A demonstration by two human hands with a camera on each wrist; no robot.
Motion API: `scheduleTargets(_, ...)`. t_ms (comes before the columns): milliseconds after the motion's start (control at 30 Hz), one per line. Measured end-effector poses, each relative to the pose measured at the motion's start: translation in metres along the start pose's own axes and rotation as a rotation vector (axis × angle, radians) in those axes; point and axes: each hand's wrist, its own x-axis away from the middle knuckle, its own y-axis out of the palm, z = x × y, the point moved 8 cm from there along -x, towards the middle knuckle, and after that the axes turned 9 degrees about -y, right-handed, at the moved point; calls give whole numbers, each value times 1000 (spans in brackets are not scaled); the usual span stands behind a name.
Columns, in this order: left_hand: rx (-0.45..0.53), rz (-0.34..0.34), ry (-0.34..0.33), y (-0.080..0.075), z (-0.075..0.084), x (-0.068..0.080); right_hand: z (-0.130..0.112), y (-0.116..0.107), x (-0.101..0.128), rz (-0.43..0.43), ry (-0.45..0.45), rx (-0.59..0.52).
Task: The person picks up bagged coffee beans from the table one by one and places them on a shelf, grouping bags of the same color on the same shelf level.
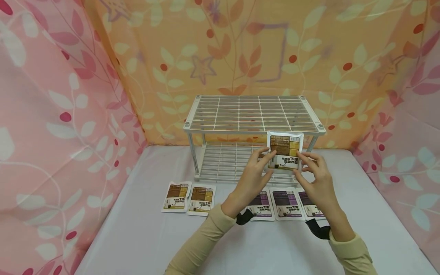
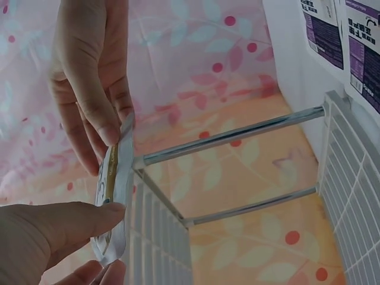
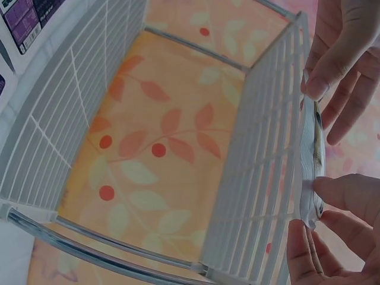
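Observation:
Both hands hold one brown-labelled sachet (image 1: 284, 151) upright in front of the white two-tier wire rack (image 1: 254, 114), level with its top shelf's front right edge. My left hand (image 1: 269, 163) pinches the sachet's left edge and my right hand (image 1: 299, 164) pinches its right edge. The left wrist view shows the sachet (image 2: 116, 196) edge-on between a thumb below and fingers above. In the right wrist view the same sachet (image 3: 312, 160) is close to the rack's wire grid (image 3: 261, 178). Both rack shelves are bare.
On the white table (image 1: 137, 236), two brown sachets (image 1: 176, 196) (image 1: 201, 199) lie left of my arms and three purple sachets (image 1: 287, 203) lie beneath my wrists. Leaf-patterned fabric walls close in the left, back and right sides.

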Motion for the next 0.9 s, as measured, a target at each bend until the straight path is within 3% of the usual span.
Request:
scheduleTargets(467,-59,-41,74,-1,13,-14,-1,-11,-15,-7,-31,22)
scheduleTargets(700,-74,-40,100,-6,17,-23,-1,-17,-24,-24,-75,36)
scheduleTargets(900,-86,-25,125,-9,19,-31,-4,-23,-30,11,-106,30)
